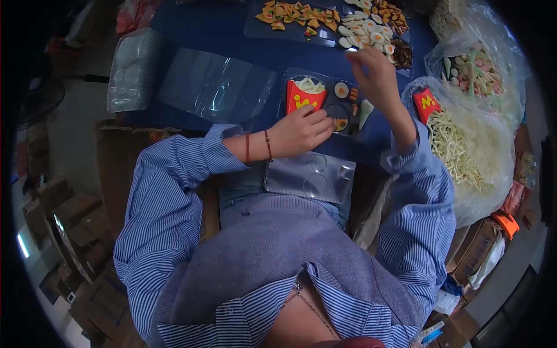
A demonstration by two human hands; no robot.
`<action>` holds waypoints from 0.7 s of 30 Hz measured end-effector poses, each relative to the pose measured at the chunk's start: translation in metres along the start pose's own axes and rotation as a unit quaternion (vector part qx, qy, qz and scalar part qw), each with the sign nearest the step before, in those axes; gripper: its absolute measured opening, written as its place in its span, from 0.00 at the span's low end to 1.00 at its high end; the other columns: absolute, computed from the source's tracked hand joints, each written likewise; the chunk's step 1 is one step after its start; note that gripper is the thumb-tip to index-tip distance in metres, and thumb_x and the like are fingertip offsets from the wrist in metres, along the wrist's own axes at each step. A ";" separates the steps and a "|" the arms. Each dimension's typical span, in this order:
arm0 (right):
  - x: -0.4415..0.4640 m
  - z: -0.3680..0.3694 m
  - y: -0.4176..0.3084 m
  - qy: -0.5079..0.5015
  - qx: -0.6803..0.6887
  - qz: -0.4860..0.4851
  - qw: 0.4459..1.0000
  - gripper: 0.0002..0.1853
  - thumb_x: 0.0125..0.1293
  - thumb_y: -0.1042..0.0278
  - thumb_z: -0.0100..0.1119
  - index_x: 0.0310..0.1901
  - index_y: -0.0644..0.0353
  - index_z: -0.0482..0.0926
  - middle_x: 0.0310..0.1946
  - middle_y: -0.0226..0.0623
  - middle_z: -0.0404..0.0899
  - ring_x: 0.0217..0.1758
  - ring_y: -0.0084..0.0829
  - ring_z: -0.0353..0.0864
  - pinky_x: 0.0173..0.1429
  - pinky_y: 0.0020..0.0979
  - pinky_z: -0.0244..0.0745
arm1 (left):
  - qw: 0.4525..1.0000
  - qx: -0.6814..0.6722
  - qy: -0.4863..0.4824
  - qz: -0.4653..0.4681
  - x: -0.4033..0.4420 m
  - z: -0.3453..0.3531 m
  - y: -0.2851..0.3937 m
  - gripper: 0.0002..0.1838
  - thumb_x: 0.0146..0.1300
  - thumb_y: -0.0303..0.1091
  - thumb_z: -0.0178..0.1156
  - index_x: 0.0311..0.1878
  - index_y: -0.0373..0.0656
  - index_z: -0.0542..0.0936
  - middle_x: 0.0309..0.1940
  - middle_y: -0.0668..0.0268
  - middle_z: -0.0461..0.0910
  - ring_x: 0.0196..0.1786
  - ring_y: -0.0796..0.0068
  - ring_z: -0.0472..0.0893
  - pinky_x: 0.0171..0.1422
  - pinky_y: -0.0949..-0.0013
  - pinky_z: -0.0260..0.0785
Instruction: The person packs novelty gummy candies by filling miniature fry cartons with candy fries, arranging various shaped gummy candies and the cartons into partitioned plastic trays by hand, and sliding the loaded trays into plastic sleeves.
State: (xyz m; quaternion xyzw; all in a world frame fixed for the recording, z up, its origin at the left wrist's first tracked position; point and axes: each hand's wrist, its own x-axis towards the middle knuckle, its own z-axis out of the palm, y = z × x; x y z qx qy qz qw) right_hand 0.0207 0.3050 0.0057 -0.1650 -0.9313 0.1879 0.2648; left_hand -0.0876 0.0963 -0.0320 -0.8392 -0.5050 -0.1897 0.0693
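My left hand [306, 132] is over the near edge of a clear plastic tray [299, 72], fingers curled together; what they hold, if anything, is hidden. It partly covers a red fries box [303, 98] filled with pale toy fries. A small orange-and-white piece [341, 123] lies by its fingertips. Also in the tray are a toy fried egg [341, 90], small brown pieces [354, 94] and a pale green cone-shaped piece [365, 113]. My right hand [374, 75] is raised beyond the tray, thumb and forefinger apart, near a pile of toy fried eggs [365, 29].
Orange toy pieces [299, 14] lie in a far tray. To the right, plastic bags hold pale fries [455, 151] with another red box [426, 104], and pastel pieces [476, 72]. A clear sheet [217, 84] and stacked clear trays [133, 69] lie left. A moulded clear tray [310, 177] rests at my lap.
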 end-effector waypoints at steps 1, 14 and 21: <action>0.018 0.018 0.019 -0.015 -0.003 0.017 1.000 0.06 0.57 0.72 0.62 0.36 0.60 0.85 0.34 0.42 0.82 0.43 0.43 0.81 0.45 0.40 0.75 | 1.000 0.015 0.010 0.007 0.000 0.001 0.001 0.12 0.60 0.31 0.58 0.47 0.42 0.80 0.45 0.65 0.79 0.50 0.68 0.77 0.54 0.66 0.70; 0.079 0.050 0.012 -0.095 -0.014 0.137 0.986 0.09 0.60 0.63 0.67 0.35 0.59 0.85 0.32 0.37 0.85 0.37 0.32 0.85 0.42 0.33 0.78 | 0.913 0.034 -0.003 -0.405 0.023 0.000 -0.196 0.12 0.64 0.42 0.59 0.42 0.45 0.83 0.40 0.58 0.82 0.43 0.53 0.82 0.48 0.55 0.76; 0.012 -0.028 -0.002 -0.365 0.095 0.080 0.923 0.07 0.61 0.67 0.68 0.38 0.59 0.84 0.33 0.37 0.85 0.40 0.29 0.85 0.46 0.30 0.78 | 0.914 -0.005 0.015 -0.406 0.016 0.021 -0.207 0.16 0.61 0.43 0.62 0.48 0.43 0.82 0.51 0.59 0.79 0.49 0.56 0.82 0.51 0.56 0.76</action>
